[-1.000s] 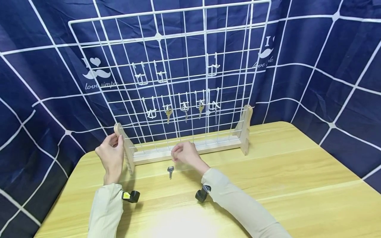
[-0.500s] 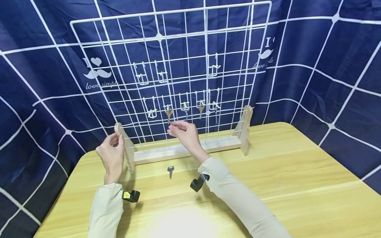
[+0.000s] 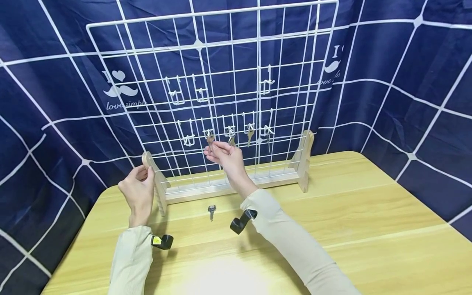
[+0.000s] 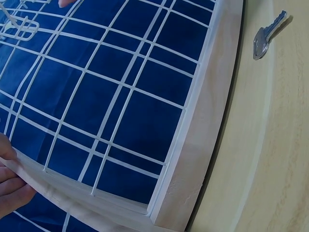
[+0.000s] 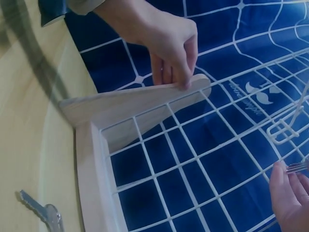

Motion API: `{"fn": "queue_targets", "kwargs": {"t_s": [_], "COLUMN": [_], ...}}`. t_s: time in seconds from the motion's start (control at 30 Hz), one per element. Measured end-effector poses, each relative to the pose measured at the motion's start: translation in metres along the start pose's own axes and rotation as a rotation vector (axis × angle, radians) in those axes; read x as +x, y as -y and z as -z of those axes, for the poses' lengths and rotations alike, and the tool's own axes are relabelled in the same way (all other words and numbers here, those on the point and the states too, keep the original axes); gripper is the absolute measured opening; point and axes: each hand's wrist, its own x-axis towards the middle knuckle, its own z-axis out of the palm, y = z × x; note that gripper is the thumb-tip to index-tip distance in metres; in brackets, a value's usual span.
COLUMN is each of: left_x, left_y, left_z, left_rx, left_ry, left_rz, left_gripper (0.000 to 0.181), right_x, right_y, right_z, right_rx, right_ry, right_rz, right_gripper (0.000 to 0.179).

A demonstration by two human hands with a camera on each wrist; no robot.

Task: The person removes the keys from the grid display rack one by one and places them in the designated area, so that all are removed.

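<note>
My left hand (image 3: 136, 192) grips the top of the wooden stand's left upright (image 3: 159, 184), thumb on one face and fingers on the other. At the lower row of hooks, my right hand (image 3: 231, 164) pinches a brass-coloured key (image 3: 210, 139) that hangs second from the left; in the right wrist view its blade (image 5: 297, 167) shows at the fingertips. A loose silver key (image 3: 211, 212) lies on the table in front of the stand. The white wire grid (image 3: 236, 65) leans back in the stand and bears the white hooks.
Several other keys, among them a brass one (image 3: 250, 137), hang further right on the lower row. A bare hook (image 3: 188, 140) is at that row's left end. Three hooks sit higher up, one of them at the right (image 3: 265, 86). Blue cloth (image 3: 398, 102) surrounds the wooden table (image 3: 368, 205).
My right hand has risen from low near the stand's base bar to the hanging brass key and now pinches it. The left hand stays on the upright; the loose key has not moved.
</note>
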Motion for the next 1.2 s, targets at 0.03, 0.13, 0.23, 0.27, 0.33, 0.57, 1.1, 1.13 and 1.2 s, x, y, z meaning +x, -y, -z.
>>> {"fn": "queue_targets", "kwargs": {"t_s": [0.03, 0.13, 0.23, 0.27, 0.33, 0.57, 1.1, 1.13, 1.2], "left_x": [0.000, 0.000, 0.000, 0.000, -0.001, -0.001, 0.000, 0.000, 0.000], "left_y": [0.000, 0.000, 0.001, 0.001, 0.002, 0.002, 0.000, 0.000, 0.000], "left_z": [0.000, 0.001, 0.001, 0.001, 0.001, 0.001, 0.002, 0.002, 0.002], "left_rx": [0.000, -0.001, -0.015, -0.019, -0.027, -0.041, -0.029, -0.030, -0.032], "left_ry": [-0.002, -0.006, -0.007, -0.008, -0.009, -0.016, -0.005, -0.005, -0.005], "left_rz": [0.000, 0.001, 0.004, 0.004, 0.002, -0.001, 0.013, 0.013, 0.014], "left_gripper": [0.016, 0.016, 0.016, 0.016, 0.016, 0.015, 0.016, 0.016, 0.016], "right_x": [0.000, 0.001, 0.002, 0.002, 0.002, 0.001, -0.006, -0.007, -0.008], "right_y": [0.001, 0.004, 0.004, 0.004, 0.004, 0.005, 0.010, 0.011, 0.013], "right_z": [0.000, -0.001, -0.002, -0.002, -0.002, -0.002, -0.001, -0.001, -0.002], "right_rx": [-0.004, -0.018, -0.005, 0.003, 0.019, 0.013, -0.009, -0.017, -0.031], "right_ry": [-0.007, -0.019, -0.021, -0.020, -0.023, -0.051, -0.048, -0.040, -0.021], "right_rz": [0.001, 0.004, -0.010, -0.017, -0.033, -0.044, 0.069, 0.074, 0.078], "right_gripper": [0.028, 0.026, 0.025, 0.025, 0.025, 0.022, 0.018, 0.019, 0.022]}}
